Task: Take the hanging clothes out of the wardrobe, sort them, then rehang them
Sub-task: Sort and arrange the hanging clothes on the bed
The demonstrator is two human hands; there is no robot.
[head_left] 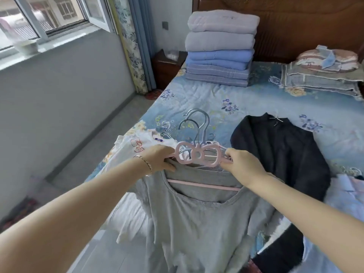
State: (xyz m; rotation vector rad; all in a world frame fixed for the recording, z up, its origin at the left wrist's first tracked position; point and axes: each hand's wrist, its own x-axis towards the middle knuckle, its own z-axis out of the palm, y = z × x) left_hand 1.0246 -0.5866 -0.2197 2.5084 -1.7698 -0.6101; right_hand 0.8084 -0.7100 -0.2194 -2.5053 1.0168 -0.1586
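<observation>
A grey T-shirt (197,219) hangs on a pink hanger (199,154) with a bow-shaped top and a metal hook, held over the near edge of the bed. My left hand (160,158) grips the hanger's left shoulder together with the shirt's collar. My right hand (241,164) grips the hanger's right shoulder. Under the shirt lies a white garment (136,148) with red print, and more metal hooks (189,125) show behind the pink one. A dark jacket (283,152) lies flat on the bed to the right.
The bed (236,99) has a blue floral cover. A stack of folded blankets (220,48) stands at its head, pillows (323,75) at the right. Light and dark clothes (344,194) pile at the right edge. A wall with a window (49,18) is left, with floor between.
</observation>
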